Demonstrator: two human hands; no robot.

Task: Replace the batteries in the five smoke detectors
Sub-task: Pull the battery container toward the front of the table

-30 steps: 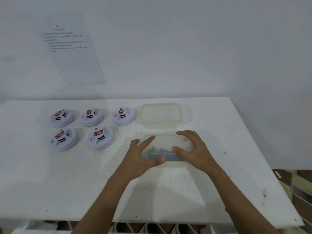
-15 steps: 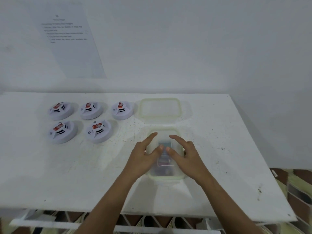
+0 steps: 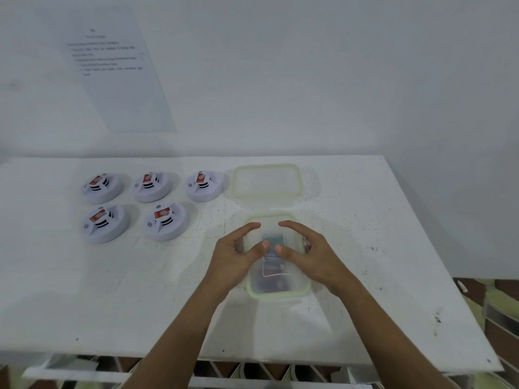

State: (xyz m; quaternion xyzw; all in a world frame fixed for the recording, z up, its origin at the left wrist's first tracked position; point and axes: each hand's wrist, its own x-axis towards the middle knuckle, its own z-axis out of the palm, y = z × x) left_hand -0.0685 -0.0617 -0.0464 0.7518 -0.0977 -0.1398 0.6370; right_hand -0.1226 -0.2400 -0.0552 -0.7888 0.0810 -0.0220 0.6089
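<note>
Both hands, left hand [image 3: 238, 256] and right hand [image 3: 309, 254], curl open-fingered around the lidded battery container [image 3: 278, 279] at centre frame, seemingly about to pry it open.

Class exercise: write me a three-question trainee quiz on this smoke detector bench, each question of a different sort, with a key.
1. How many smoke detectors lie on the table?
2. True or false: the loose lid lies between the detectors and the container.
3. Multiple choice: where are the left hand and right hand?
A. on a detector
B. either side of the container's top
C. resting on the loose lid

Key:
1. Five, three in the back row, two in front.
2. False; it lies behind the container, right of the back row.
3. B; whether they have a grip on it is unclear.
</note>
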